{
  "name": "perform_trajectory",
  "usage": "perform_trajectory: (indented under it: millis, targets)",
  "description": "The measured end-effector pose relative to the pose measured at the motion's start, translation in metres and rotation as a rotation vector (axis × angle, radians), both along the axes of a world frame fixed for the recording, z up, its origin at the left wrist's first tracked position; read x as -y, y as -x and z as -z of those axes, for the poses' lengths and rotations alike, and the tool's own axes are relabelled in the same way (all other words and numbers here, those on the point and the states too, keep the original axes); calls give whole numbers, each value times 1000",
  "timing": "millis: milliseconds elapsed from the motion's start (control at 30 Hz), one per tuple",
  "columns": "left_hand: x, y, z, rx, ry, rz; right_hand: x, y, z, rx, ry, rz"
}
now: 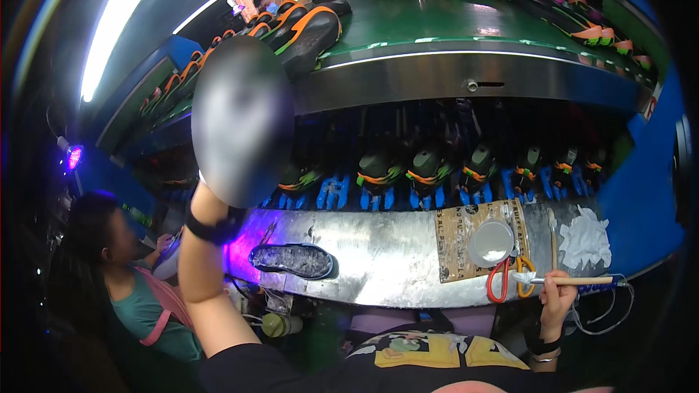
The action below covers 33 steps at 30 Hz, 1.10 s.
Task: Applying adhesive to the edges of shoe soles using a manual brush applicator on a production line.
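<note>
I am holding a thin wooden-handled brush (pixel 571 281) in my right hand (pixel 557 298), fingers pinched around the handle so it lies level over the near edge of the metal workbench (pixel 393 262), close to the round lidded tin (pixel 491 242) sitting on a cardboard pad (pixel 466 244), probably so the bristles are reaching it easily. Scissors (pixel 510 280) with red and yellow handles are lying just beside the tin. My left hand (pixel 207 189) is lifting up toward the conveyor shelf (pixel 451 25) of shoes; a blurred patch is covering it, so I cannot tell whether it is gripping anything. A shoe sole (pixel 293 260) is resting tread-up on the bench below that arm.
</note>
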<state>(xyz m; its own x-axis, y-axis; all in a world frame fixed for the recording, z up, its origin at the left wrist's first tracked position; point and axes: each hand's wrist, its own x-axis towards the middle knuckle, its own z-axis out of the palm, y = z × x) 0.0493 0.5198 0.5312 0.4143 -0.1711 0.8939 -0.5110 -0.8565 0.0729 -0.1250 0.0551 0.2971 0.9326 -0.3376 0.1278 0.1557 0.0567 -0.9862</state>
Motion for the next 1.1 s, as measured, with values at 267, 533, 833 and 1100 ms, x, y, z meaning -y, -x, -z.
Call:
perform_trajectory:
  millis: [267, 533, 833, 1100]
  targets:
    - [27, -35, 74, -206, 304, -174, -9, -2, -8, 18, 27, -49]
    - [58, -101, 4, 113, 859, 17, 0, 9, -10, 80, 45, 55]
    - [81, 32, 94, -235, 1256, 941, -1, -13, -2, 78, 187, 52]
    - [118, 104, 218, -1080, 2027, 1121, -14, -65, 0, 144, 490, -88]
